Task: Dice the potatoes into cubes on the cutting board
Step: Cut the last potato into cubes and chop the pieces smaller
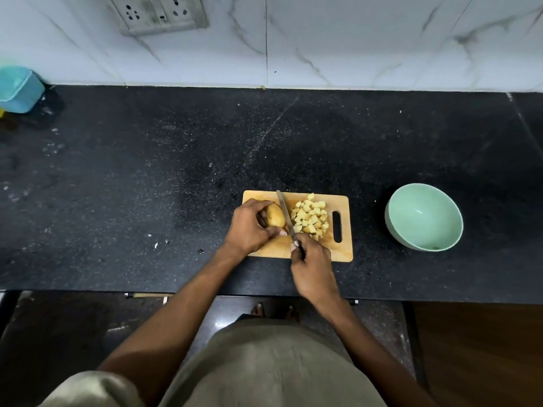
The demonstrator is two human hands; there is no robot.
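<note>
A small wooden cutting board point(343, 248) lies near the front edge of the black counter. On its left part sits a yellow-skinned potato point(275, 216), and my left hand point(249, 227) curls round it from the left. My right hand point(313, 265) grips the handle of a knife point(284, 210). The blade runs away from me along the potato's right side. Right of the blade lies a pile of several pale yellow potato cubes point(311, 217), beside the board's handle slot.
An empty mint-green bowl point(423, 217) stands on the counter point(147, 186) to the right of the board. A blue container point(19, 89) sits at the far left by the marble wall, below a socket panel point(160, 13). Small scraps point(155, 245) lie left of the board.
</note>
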